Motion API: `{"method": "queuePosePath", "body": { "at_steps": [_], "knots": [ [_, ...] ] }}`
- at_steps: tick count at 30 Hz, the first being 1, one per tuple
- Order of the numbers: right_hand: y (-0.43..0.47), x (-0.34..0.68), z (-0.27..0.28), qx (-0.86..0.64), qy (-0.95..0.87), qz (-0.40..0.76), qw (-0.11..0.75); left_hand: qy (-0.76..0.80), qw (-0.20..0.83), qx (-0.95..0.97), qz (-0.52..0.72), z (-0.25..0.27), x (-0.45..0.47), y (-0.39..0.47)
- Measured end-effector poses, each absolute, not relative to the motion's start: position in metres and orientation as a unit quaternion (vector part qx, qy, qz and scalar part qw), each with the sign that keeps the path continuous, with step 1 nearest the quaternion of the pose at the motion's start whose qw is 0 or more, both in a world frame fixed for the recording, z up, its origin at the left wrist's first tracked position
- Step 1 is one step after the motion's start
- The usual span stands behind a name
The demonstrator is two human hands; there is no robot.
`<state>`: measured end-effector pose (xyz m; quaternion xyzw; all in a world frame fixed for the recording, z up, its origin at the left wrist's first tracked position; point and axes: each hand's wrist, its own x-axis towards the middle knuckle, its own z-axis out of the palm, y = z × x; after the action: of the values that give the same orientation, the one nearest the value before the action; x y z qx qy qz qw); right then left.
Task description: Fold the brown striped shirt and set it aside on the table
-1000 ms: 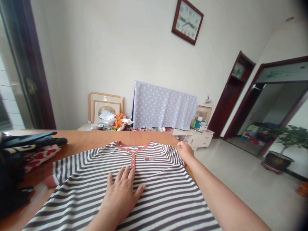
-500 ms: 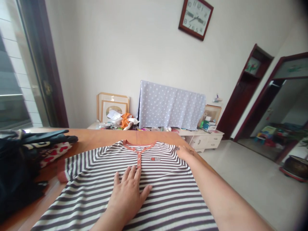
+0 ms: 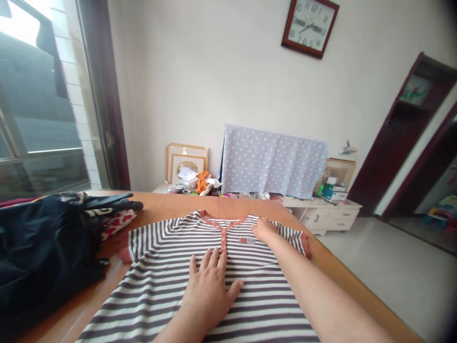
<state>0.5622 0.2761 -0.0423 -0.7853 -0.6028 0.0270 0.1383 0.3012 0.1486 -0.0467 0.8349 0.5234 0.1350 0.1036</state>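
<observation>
The left hand (image 3: 209,290) lies flat, fingers spread a little, pressing on the striped shirt (image 3: 171,286) just below the button placket, with nothing in its grasp. The right hand (image 3: 264,232) rests on the shirt's far right shoulder near the collar (image 3: 207,218), fingers mostly hidden; whether it pinches fabric I cannot tell. The shirt is spread on an orange-brown wooden table (image 3: 167,201), beside piled dark clothes (image 3: 46,252) on the left. Beyond are a low white cabinet (image 3: 339,220), a polka-dot cloth (image 3: 271,164), a clock (image 3: 310,27) on the pale wall and a window (image 3: 39,109) at left. The shirt lies front up, collar pointing away from the person, its long axis running from the person toward the wall. Compared with a second ago, the right hand has moved inward from the sleeve, whose red cuff (image 3: 305,245) now shows; the left hand has stayed put.
</observation>
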Motion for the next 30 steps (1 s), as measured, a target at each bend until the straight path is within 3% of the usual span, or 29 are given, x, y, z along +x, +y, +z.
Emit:
{"method": "queuePosePath", "body": {
  "at_steps": [11, 21, 30],
  "knots": [
    [0.271, 0.434, -0.053, -0.651, -0.729, 0.111, 0.178, 0.509, 0.147, 0.832, 0.166, -0.044, 0.297, 0.144],
    [0.265, 0.435, -0.073, -0.628, -0.736, 0.120, 0.222, 0.507, 0.195, 0.816, 0.196, -0.045, 0.291, 0.145],
    [0.257, 0.426, -0.087, -0.645, -0.734, 0.054, 0.205, 0.580, 0.302, 0.644, 0.399, -0.048, 0.278, 0.164]
  ]
}}
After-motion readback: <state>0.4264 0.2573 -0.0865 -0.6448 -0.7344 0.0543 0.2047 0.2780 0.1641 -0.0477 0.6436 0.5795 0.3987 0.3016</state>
